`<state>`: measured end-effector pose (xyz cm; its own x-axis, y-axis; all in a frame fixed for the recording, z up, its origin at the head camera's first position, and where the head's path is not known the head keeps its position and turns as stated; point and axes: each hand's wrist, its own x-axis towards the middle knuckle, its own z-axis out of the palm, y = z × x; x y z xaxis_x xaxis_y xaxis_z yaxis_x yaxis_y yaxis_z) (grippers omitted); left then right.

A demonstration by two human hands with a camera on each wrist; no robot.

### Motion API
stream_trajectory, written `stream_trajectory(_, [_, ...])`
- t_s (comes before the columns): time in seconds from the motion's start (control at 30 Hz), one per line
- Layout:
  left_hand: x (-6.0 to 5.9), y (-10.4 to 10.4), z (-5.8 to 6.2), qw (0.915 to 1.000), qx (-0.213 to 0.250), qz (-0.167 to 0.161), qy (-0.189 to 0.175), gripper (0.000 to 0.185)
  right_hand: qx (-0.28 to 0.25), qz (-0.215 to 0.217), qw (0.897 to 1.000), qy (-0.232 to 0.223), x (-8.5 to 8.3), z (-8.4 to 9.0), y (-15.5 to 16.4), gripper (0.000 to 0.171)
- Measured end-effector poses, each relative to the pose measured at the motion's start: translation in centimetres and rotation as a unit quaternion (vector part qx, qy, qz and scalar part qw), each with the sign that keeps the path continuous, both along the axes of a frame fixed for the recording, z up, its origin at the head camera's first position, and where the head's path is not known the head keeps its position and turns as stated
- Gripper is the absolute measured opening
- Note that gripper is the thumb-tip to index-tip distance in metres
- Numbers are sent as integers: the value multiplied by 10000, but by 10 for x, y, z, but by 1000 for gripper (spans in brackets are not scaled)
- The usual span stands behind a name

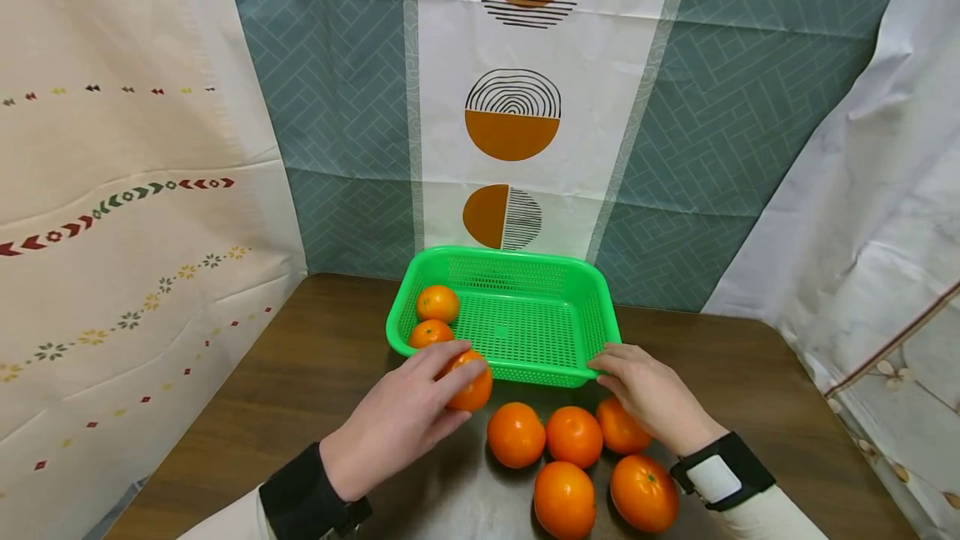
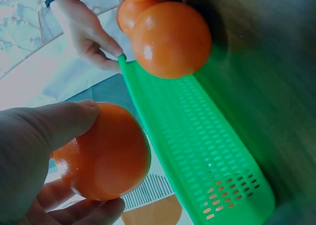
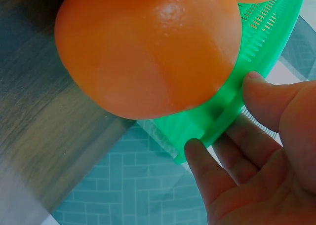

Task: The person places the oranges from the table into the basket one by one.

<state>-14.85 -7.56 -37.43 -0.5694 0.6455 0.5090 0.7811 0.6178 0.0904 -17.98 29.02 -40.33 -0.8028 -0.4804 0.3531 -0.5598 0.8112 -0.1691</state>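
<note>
My left hand point(image 1: 467, 373) grips an orange point(image 1: 474, 390) just in front of the near rim of a green plastic basket point(image 1: 510, 255). In the left wrist view the thumb and fingers of that hand point(image 2: 94, 161) wrap the held orange point(image 2: 108, 156) beside the basket's wall point(image 2: 207, 151). My right hand point(image 1: 603, 361) pinches the basket's near right corner. The right wrist view shows that hand point(image 3: 224, 116) with the thumb on top of the rim point(image 3: 261, 32) and fingers beneath. Two oranges point(image 1: 437, 303) point(image 1: 431, 333) lie inside the basket at its left end.
Several loose oranges point(image 1: 573, 437) lie on the brown table point(image 1: 315, 357) between my wrists; one orange point(image 3: 148, 47) fills the right wrist view. Patterned curtains point(image 1: 510, 107) hang close behind and on both sides. Bare tabletop shows left and right of the basket.
</note>
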Motion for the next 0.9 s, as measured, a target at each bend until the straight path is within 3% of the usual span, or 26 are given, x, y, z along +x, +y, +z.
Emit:
stream_trajectory(0.27, [-8, 0, 9, 10000, 73, -35, 38, 61, -29, 43, 10000, 16, 1, -2, -1, 25])
stream_trajectory(0.9, [-43, 1, 18, 9996, 159, 203, 73, 61, -46, -2, 10000, 82, 2, -4, -2, 25])
